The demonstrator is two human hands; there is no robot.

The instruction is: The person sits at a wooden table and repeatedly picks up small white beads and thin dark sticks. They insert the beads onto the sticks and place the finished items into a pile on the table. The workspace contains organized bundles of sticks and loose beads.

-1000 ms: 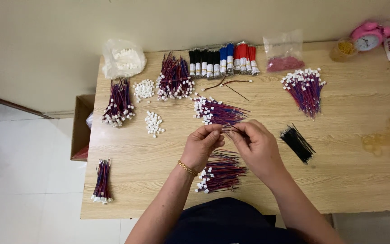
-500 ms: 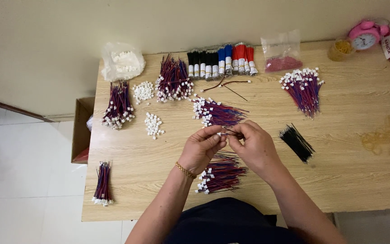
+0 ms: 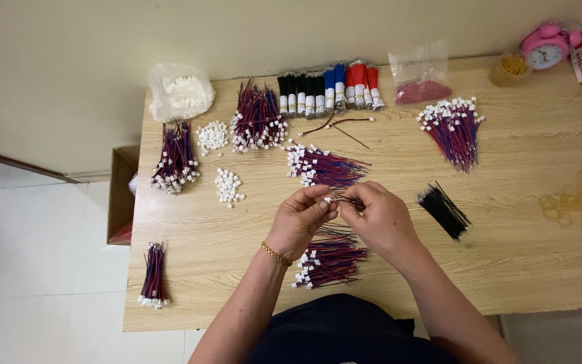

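head: I see left hand (image 3: 302,219) and right hand (image 3: 378,217) meeting above the desk (image 3: 520,269), fingers of both pinched on one wire (image 3: 345,200) with a white plug | wire sits between the fingertips, over desk centre | wire bundle (image 3: 328,259) just below hands | black wires (image 3: 444,210) right

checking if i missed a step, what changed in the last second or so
Almost nothing. Both hands stay together over the table's middle, the left hand and right hand still pinching a small white connector with its thin wires between the fingertips; nothing was picked up or let go. The wire bundles, loose connector piles and black wires lie where they were.
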